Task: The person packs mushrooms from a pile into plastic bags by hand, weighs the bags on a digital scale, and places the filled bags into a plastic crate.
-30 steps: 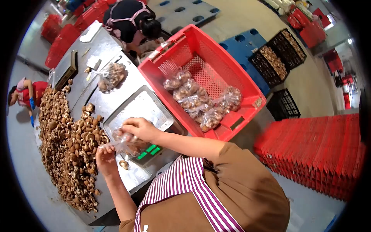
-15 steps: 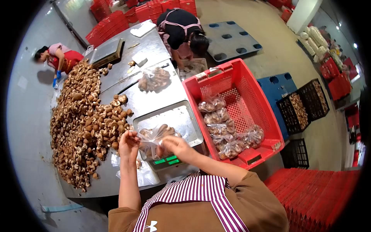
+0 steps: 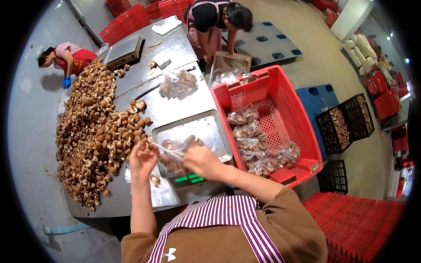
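Observation:
A clear plastic bag of brown mushrooms [image 3: 172, 163] rests on the metal weighing scale [image 3: 213, 127], close to its green lit display. My left hand [image 3: 144, 158] is at the bag's left side, its bent fingers pinching a stretched strip of the film. Closed on the bag's right side is my right hand [image 3: 202, 162]; its fingertips are partly hidden. Left of the scale spreads a large heap of loose mushrooms [image 3: 94, 140]. A stack of plastic bags [image 3: 164, 193] lies below my left hand, with a loose mushroom [image 3: 154, 179] on top.
To the right stands a red crate [image 3: 291, 114] holding several filled bags. Another filled bag [image 3: 179, 84] lies beyond the scale. One person [image 3: 209, 22] bends over a bin [image 3: 230, 65]; another person [image 3: 72, 59] works at the heap. Black crates [image 3: 337, 122] stand on the floor.
My hands have drawn slightly apart, the left one moving a little left and down, pulling the film between them. The person at the back has raised their upper body and shifted the bin.

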